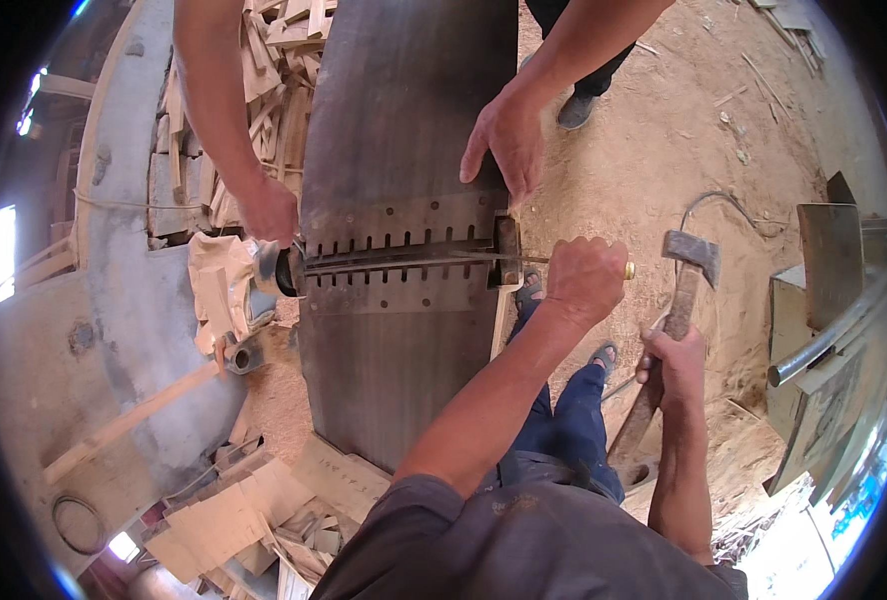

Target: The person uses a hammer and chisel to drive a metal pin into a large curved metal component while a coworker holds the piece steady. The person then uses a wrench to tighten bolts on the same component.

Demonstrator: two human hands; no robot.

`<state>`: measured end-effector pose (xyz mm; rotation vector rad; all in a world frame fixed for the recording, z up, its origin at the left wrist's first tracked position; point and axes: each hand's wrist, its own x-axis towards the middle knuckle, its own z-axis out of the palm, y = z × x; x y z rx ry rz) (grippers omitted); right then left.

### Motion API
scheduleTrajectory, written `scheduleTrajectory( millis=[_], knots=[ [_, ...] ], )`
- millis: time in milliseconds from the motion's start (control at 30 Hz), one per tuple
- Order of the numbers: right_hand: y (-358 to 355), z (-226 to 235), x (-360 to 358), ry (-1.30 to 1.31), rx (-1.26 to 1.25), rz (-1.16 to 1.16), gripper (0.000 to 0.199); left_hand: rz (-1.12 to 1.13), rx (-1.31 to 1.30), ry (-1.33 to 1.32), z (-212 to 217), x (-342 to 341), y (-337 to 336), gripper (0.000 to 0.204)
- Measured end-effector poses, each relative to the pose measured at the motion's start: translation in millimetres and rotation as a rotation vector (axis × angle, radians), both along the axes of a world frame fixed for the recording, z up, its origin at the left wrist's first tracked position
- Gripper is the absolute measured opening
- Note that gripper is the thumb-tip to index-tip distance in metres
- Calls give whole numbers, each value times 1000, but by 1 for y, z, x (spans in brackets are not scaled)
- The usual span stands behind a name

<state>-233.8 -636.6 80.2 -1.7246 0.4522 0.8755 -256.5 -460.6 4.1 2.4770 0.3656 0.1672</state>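
A wide dark sheet [384, 360], like a belt, runs from far to near, with a slotted seam [404, 262] across it. My left hand [586, 278] is closed round a thin rod with a brass-coloured end [630, 270]. The rod points left to a dark metal block [507, 250] at the seam's right end. In my right hand [676, 365] is the wooden handle of a hatchet [692, 252], its metal head up. Across from me, a co-worker's hand [267, 212] closes near the seam's left end. The co-worker's other hand [512, 145] lies open at the sheet's right edge.
Wood scraps [289, 75] are heaped behind the sheet on the left, and more wood pieces [229, 515] lie near left. A metal pipe [829, 335] and panels [829, 265] stand on the right. A cable [729, 195] curves over the dusty floor.
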Motion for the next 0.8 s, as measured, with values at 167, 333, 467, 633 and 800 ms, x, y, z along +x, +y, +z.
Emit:
scheduleTrajectory(
  millis=[167,333,467,633,800],
  knots=[
    [-27,7,2,-62,-36,-25,18,25,-12,-16,6,2,6,3],
    [-37,1,-11,-60,-44,-29,24,57,-17,-32,2,5,11,4],
    [-34,4,-17,-66,-38,-69,24,60,-28,-26,-1,6,12,5],
    [-35,8,-16,-126,-26,-61,20,21,-20,148,9,10,19,7],
    [-29,12,-13,-139,-15,-88,18,40,-15,239,12,17,23,9]
  ],
)
